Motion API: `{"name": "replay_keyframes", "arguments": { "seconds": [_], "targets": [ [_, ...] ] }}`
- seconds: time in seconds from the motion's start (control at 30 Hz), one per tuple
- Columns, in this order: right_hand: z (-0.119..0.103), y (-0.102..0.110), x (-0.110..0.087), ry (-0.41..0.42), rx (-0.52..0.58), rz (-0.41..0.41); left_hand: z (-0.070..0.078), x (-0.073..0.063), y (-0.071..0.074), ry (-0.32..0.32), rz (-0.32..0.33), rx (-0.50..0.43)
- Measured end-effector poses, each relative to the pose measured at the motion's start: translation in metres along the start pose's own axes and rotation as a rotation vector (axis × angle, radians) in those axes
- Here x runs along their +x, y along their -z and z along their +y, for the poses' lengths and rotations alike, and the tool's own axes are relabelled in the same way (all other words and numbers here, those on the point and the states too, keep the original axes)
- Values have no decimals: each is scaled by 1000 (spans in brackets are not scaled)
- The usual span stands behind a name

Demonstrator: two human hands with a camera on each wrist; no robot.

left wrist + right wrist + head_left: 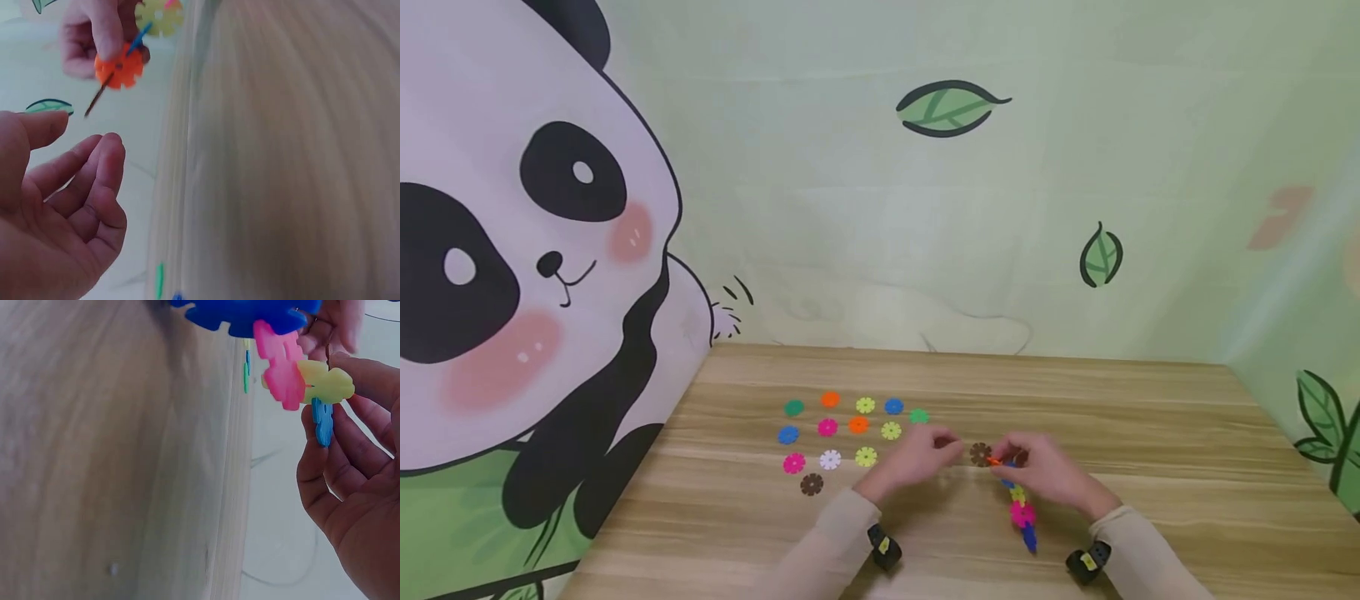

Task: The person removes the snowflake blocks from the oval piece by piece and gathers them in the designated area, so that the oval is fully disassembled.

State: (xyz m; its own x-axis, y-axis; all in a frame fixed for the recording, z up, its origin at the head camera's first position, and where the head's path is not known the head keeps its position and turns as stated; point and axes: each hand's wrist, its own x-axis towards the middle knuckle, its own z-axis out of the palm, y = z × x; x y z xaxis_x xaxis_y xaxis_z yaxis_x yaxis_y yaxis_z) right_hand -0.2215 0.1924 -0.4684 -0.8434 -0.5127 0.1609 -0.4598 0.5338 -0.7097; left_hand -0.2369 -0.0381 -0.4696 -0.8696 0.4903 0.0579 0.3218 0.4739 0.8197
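A chain of notched plastic discs hangs from my right hand (1045,471), whose thumb and fingers pinch it at the orange disc (120,67). At its free end is a brown disc (981,454), slotted into the orange one and seen edge-on in the left wrist view. Below the grip follow a light blue disc (322,422), a yellow disc (328,384), a pink disc (281,369) and a dark blue disc (240,314). My left hand (922,454) is just left of the brown disc, fingers relaxed and bent, a gap between thumb and fingertips, holding nothing.
Loose discs lie in rough rows on the wooden table (700,517) at left, among them a white disc (830,460), a brown loose disc (812,484) and a green disc (919,416) near my left hand. A printed panda backdrop (820,208) stands behind the table.
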Motion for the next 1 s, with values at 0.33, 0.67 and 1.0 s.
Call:
{"name": "replay_keyframes", "arguments": {
  "seconds": [0.33,0.67,1.0],
  "targets": [
    [0,-1,1,-1,29,-15,9,1,-16,125,16,-209],
    [0,0,-2,4,53,-33,14,3,-17,204,38,-281],
    [1,-1,-2,16,32,-24,14,6,-23,185,70,-346]
  ]
}}
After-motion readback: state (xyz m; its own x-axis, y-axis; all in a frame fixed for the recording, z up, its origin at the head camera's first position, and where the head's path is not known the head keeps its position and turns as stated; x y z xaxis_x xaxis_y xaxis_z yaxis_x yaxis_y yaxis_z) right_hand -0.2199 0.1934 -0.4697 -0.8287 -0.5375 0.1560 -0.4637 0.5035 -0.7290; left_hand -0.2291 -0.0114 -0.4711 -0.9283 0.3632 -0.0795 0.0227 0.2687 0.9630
